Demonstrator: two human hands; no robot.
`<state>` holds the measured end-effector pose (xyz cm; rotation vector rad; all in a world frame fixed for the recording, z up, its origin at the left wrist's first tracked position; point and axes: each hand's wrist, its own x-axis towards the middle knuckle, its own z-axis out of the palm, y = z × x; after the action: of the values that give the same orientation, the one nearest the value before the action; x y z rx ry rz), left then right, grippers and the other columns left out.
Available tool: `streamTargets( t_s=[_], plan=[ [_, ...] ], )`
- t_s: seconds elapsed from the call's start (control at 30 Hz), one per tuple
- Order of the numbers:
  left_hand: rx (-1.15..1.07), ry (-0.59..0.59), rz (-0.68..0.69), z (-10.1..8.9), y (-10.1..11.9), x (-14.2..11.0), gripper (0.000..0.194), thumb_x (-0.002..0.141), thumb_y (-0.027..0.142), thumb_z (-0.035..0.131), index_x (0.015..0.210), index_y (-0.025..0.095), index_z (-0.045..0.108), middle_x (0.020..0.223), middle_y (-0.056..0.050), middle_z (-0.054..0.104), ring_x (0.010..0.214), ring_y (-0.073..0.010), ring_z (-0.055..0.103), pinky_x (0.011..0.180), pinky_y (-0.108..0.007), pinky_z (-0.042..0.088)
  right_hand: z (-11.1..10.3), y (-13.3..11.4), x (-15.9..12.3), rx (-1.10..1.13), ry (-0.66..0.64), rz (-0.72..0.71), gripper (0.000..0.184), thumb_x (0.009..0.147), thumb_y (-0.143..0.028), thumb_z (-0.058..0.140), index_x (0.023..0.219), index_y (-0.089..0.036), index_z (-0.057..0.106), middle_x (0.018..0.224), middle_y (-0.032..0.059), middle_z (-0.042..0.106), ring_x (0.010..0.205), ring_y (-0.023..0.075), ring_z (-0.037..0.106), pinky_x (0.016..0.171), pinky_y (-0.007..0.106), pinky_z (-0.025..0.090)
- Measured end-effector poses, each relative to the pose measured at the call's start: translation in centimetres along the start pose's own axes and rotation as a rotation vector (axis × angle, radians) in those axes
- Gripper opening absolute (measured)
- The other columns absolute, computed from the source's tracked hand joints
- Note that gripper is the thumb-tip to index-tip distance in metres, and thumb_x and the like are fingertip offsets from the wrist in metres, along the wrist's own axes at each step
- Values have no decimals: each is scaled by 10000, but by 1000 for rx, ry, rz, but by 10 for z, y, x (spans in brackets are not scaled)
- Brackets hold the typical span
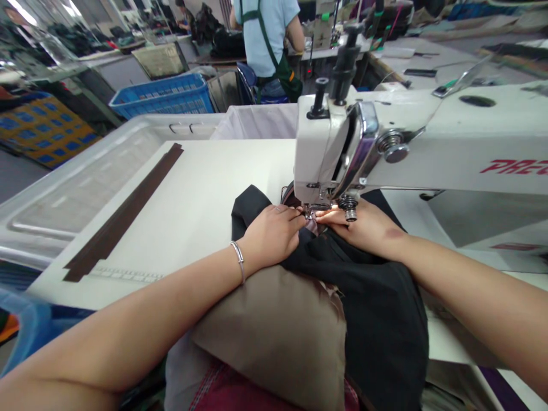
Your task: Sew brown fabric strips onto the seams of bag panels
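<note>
1. A busy sewing room sits behind a white table (pixel 222 165) with a sewing machine (pixel 432 125) on it.
2. The black cloth (pixel 381 319) is bunched under the needle and hangs over the table's front edge. It looks smooth, dark and folded.
3. Next to it, tan cloth (pixel 282 319) has a ragged edge with loose threads.
4. The left hand (pixel 274 234) lies on the black cloth, fingers close together.
5. The right hand (pixel 368 228) reaches in from the other side, fingers partly hidden. I can't tell if either hand pinches.

Watching remotely, I see on the left a dark brown strip (pixel 128 208), its near end beside a pale ruler (pixel 122 273). Farther left sits a whitish plastic tub (pixel 85 177). Beyond are a blue basket (pixel 165 96) and, far left, a yellow-and-blue crate (pixel 45 127). Far centre, a person (pixel 280 34) in a light blue shirt (pixel 257 54) sits, back turned.
</note>
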<state>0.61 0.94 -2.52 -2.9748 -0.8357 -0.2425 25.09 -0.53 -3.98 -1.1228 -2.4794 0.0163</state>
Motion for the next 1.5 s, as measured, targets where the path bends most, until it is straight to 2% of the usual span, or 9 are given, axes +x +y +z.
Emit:
streamTargets(
  t_s=[0.1, 0.23, 0.4, 0.5, 0.63, 0.77, 0.87, 1.03, 1.5],
  plan=[
    [-8, -39, 37, -8, -4, 2, 299, 905, 176, 435, 1145, 127, 606, 1139, -111, 646, 1086, -232, 591, 962, -381, 458, -25, -12, 0, 1, -66, 9, 274, 876, -150, 548, 1019, -305, 723, 1011, -17, 735, 896, 183, 685, 814, 332, 550],
    [-65, -64, 124, -26, -28, 12, 321, 922, 125, 393, 1131, 163, 634, 1064, -79, 680, 990, -179, 627, 900, -317, 484, -53, -91, -20, -63, -56, 162, 272, 930, -290, 491, 1106, -246, 694, 1079, 34, 718, 923, 214, 677, 855, 383, 557],
    [137, -12, 202, -35, -59, 21, 276, 950, 181, 425, 1098, 176, 658, 1146, -106, 658, 1176, -224, 530, 1006, -409, 399, -22, -175, -56, -99, 35, 145, 592, 893, -581, 470, 1274, -144, 594, 1336, 142, 574, 1200, 316, 549, 1000, 498, 478],
    [216, -125, 121, -38, -53, 16, 265, 914, 165, 454, 1080, 162, 661, 986, -112, 694, 1016, -222, 603, 887, -375, 454, -14, -150, -61, -109, -28, 163, 385, 926, -473, 495, 1105, -176, 662, 1222, 119, 648, 1131, 278, 591, 1034, 488, 438],
    [140, -269, 72, -51, -20, 0, 198, 826, 148, 488, 835, 150, 687, 756, -87, 681, 746, -199, 619, 725, -323, 481, -38, -55, -52, -197, -111, 203, 391, 957, -439, 455, 724, -191, 648, 751, 64, 686, 771, 223, 658, 967, 497, 443],
    [24, -160, 204, -50, -5, -15, 194, 786, 226, 547, 895, 161, 693, 998, -111, 680, 999, -247, 597, 911, -406, 469, -52, 1, -40, -168, -124, 160, 375, 956, -420, 466, 713, -197, 646, 689, 42, 664, 733, 206, 639, 892, 445, 458],
    [-13, -40, 312, -36, -15, -22, 271, 798, 210, 562, 1049, 164, 653, 1346, -125, 546, 1298, -271, 437, 1070, -469, 366, -42, -25, -29, -152, -60, 183, 308, 919, -432, 528, 757, -191, 630, 758, 68, 659, 790, 230, 616, 793, 406, 479],
    [-118, -79, 311, -15, -19, -22, 334, 849, 140, 513, 1181, 145, 551, 1361, -124, 546, 1252, -199, 509, 1007, -398, 438, -19, -89, -18, 42, -87, 207, 443, 943, -488, 465, 1233, -169, 565, 1193, 125, 637, 1079, 265, 584, 909, 435, 468],
    [-18, -66, 145, -11, 17, -16, 282, 897, 217, 503, 1148, 99, 557, 1172, -123, 636, 1060, -237, 602, 866, -371, 467, -7, -67, -26, -18, -163, 165, 397, 977, -456, 401, 1234, -216, 585, 1189, 86, 606, 1099, 267, 519, 932, 461, 407]
  ],
)
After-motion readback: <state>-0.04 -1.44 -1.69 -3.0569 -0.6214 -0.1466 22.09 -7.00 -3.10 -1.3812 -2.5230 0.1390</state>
